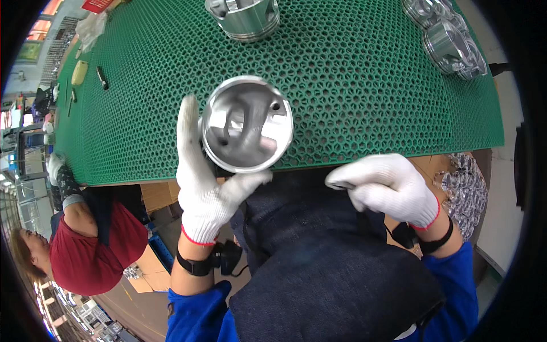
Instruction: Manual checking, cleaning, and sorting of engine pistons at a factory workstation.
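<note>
My left hand (202,188), in a white knit glove, grips a shiny metal piston (248,125) by its rim, thumb below and fingers along its left side. The piston's hollow face, with small dark holes in its wall, is turned up toward me just over the mat's near edge. To the right, apart from the piston, my right hand (387,185) is gloved too, with the fingers curled and pinched together. Something small and dark shows at its fingertips, too little to name. Another piston (246,20) stands on the green mat (347,85) beyond.
Several pistons (450,45) cluster at the far right of the mat. Many metal parts (464,194) lie in a box below the right edge. A dark marker-like object (102,78) and a yellow item (80,73) lie at left. A person in a red shirt (97,251) is at the left.
</note>
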### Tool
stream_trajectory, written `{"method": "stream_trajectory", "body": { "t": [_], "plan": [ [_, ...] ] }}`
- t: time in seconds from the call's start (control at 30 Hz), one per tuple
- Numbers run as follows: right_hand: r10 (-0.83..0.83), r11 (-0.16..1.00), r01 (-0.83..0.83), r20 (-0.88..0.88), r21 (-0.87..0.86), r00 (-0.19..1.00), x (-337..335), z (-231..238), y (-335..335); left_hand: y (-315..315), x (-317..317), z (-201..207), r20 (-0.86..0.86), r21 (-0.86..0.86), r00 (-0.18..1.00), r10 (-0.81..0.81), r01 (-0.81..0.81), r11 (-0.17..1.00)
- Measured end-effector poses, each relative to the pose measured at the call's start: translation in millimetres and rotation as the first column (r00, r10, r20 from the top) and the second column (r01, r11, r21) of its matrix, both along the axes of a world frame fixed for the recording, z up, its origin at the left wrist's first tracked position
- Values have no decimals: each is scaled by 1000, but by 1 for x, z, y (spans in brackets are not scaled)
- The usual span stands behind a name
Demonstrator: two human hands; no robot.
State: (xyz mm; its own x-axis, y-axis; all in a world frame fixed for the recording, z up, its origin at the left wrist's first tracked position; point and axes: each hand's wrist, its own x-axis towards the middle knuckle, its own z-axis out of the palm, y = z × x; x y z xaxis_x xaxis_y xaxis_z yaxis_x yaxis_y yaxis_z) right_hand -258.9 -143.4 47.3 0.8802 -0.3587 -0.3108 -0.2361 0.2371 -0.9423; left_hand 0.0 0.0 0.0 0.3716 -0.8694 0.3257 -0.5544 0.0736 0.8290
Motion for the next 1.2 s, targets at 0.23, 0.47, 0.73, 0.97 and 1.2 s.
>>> {"method": "stream_trajectory", "body": {
  "t": [0.23,0.47,0.73,0.97,1.2],
  "plan": [
    [-214,956,248,-204,156,955,-35,-4,22,-6,32,26,398,82,916,-57,26,996],
    [-247,955,264,-126,137,961,-12,6,16,-71,-16,82,690,89,658,-302,337,937],
    [-231,971,229,-31,-62,972,14,11,7,-71,-45,81,747,149,617,-245,205,967],
    [-48,393,178,173,-902,984,11,-9,3,-94,-45,90,667,395,636,-388,140,908],
    [44,150,-10,-4,-989,999,5,8,-8,-106,-38,92,628,513,613,-479,137,847]
  ]
}}
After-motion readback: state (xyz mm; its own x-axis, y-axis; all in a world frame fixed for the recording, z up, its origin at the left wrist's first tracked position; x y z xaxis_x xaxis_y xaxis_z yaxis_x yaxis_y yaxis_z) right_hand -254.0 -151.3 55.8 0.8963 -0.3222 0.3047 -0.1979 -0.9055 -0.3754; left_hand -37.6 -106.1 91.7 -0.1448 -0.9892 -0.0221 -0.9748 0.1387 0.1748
